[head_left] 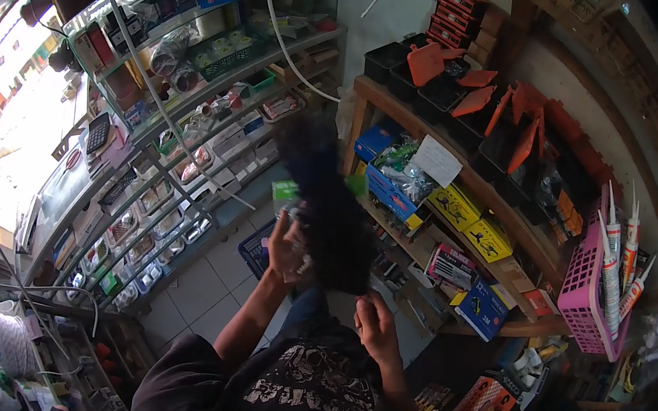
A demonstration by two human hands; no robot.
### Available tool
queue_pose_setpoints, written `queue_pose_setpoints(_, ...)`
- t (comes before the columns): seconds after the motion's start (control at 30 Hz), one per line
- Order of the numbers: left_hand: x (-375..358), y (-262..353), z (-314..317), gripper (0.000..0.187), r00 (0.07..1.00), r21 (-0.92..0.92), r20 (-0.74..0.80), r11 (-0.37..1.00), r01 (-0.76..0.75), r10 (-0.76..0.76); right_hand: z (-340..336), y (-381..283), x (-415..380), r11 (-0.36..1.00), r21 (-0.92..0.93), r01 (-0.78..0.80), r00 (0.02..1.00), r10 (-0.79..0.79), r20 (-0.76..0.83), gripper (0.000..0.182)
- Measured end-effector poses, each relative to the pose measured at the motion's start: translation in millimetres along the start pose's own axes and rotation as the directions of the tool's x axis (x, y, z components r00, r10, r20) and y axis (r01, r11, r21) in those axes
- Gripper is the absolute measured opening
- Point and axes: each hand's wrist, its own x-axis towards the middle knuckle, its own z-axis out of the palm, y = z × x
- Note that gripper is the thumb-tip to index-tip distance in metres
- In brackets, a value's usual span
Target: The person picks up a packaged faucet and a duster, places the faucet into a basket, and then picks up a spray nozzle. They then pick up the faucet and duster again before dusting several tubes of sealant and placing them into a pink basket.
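Observation:
A dark, fuzzy feather duster (335, 226), blurred by motion, stretches upward in front of my body. My right hand (378, 330) is closed in a fist at its lower right end, where the handle would be. My left hand (284, 247) grips a clear plastic packet with a green top (285, 191) beside the duster. More green shows on the duster's far side, and the duster hides most of the packet. What is inside the packet cannot be made out.
Glass shelving (163, 162) with small goods runs along the left. On the right, a wooden shelf (371, 88) carries black bins with orange lids (475, 100). A pink basket (582, 299) holds sealant tubes (612, 266). A blue basket (253, 247) sits on the tiled floor (198, 288).

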Motion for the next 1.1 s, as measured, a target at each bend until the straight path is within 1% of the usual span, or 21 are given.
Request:
queue_pose_setpoints(0.07, 3, 18, 7, 0.05, 0.984, 0.132, 0.159, 0.986, -0.105, 0.083, -2, 7, -11, 1.0, -0.021, 0.01, 1.0, -0.01, 0.014, 0.018)
queue_pose_setpoints(0.1, 5, 33, -2, 0.05, 0.984, -0.008, 0.172, 0.999, -0.033, 0.034, -4, 10, -14, 0.999, -0.043, 0.02, 0.999, -0.018, 0.032, 0.019)
queue_pose_setpoints(0.13, 5, 32, 6, 0.05, 0.984, -0.009, 0.173, 0.999, -0.037, 0.038, -6, 11, -16, 0.999, -0.044, 0.02, 0.999, -0.019, 0.036, 0.019)
queue_pose_setpoints(0.2, 1, 25, 27, 0.05, 0.98, 0.161, -0.084, 0.973, -0.167, 0.182, -8, 16, -17, 0.998, -0.046, 0.037, 0.998, -0.035, 0.054, 0.02)
queue_pose_setpoints(0.23, 1, 32, -2, 0.052, 0.995, 0.157, 0.09, 0.985, -0.064, 0.05, -7, 16, -14, 0.999, -0.041, 0.035, 0.998, -0.033, 0.047, 0.02)
queue_pose_setpoints(0.33, -4, 5, -13, 0.055, 0.99, 0.068, 0.103, 0.994, 0.086, -0.092, -12, 9, 1, 0.995, 0.031, 0.094, 0.995, -0.094, -0.017, 0.02)
queue_pose_setpoints(0.37, -1, -4, -14, 0.058, 0.999, 0.187, -0.024, 0.982, 0.032, -0.028, -17, 7, 4, 0.997, 0.046, 0.057, 0.998, -0.057, -0.009, 0.022)
queue_pose_setpoints(0.4, 0, 0, -14, 0.058, 0.999, 0.19, -0.022, 0.981, 0.043, -0.039, -19, 5, 5, 0.998, 0.061, 0.02, 1.0, -0.02, 0.0, 0.023)
queue_pose_setpoints(0.43, -1, 9, -13, 0.059, 0.992, 0.192, 0.101, 0.98, 0.054, -0.075, -19, 3, 5, 0.997, 0.07, 0.034, 0.999, -0.032, -0.028, 0.022)
queue_pose_setpoints(0.53, -6, 12, 18, 0.062, 0.991, 0.161, 0.135, 0.987, -0.023, 0.001, -28, 8, -5, 0.998, 0.053, -0.039, 0.999, 0.038, 0.023, 0.021)
queue_pose_setpoints(0.6, -9, 24, 25, 0.061, 0.987, 0.244, 0.16, 0.969, -0.047, 0.008, -30, 8, -9, 0.997, 0.059, -0.04, 0.998, 0.038, 0.045, 0.021)
queue_pose_setpoints(0.63, 2, 37, -6, 0.058, 0.901, 0.116, 0.416, 0.99, 0.086, -0.127, -29, 8, -10, 0.997, 0.069, -0.044, 0.997, 0.04, 0.062, 0.021)
queue_pose_setpoints(0.67, -1, 34, -4, 0.058, 0.903, 0.118, 0.411, 0.99, 0.081, -0.123, -29, 10, -7, 0.996, 0.073, -0.046, 0.997, 0.041, 0.07, 0.021)
queue_pose_setpoints(0.73, -8, 18, -2, 0.058, 0.972, 0.077, 0.181, 0.987, 0.138, -0.15, -30, 11, 1, 0.999, 0.006, -0.039, 0.999, 0.039, 0.012, 0.022)
queue_pose_setpoints(0.8, -4, 10, -18, 0.058, 0.975, 0.17, 0.116, 0.971, 0.167, -0.188, -26, 1, 11, 1.0, 0.03, -0.005, 1.0, 0.006, -0.019, 0.021)
queue_pose_setpoints(0.87, -11, -4, 10, 0.057, 0.99, 0.217, -0.047, 0.966, 0.141, -0.133, -25, 7, 17, 0.993, 0.049, 0.104, 0.993, -0.1, -0.067, 0.018)
queue_pose_setpoints(0.9, -3, 4, -5, 0.057, 0.987, 0.079, 0.051, 0.986, 0.146, -0.15, -26, 10, 16, 0.993, 0.053, 0.105, 0.992, -0.1, -0.076, 0.018)
queue_pose_setpoints(0.93, -1, 13, -8, 0.057, 0.987, 0.081, 0.051, 0.985, 0.151, -0.156, -27, 14, 13, 0.996, 0.042, 0.073, 0.996, -0.071, -0.047, 0.019)
queue_pose_setpoints(1.0, 9, 31, -4, 0.055, 0.99, 0.121, 0.142, 0.993, 0.005, -0.022, -29, 19, 5, 0.999, 0.027, 0.043, 0.999, -0.043, -0.01, 0.019)
queue_pose_setpoints(1.07, 5, 38, 20, 0.053, 0.994, 0.196, 0.093, 0.977, -0.081, 0.063, -29, 21, -7, 0.997, 0.062, -0.056, 0.997, 0.052, 0.059, 0.02)
queue_pose_setpoints(1.1, 5, 41, 24, 0.053, 0.994, 0.212, 0.063, 0.972, -0.102, 0.091, -25, 21, -12, 0.998, 0.059, -0.011, 0.999, 0.008, 0.046, 0.021)
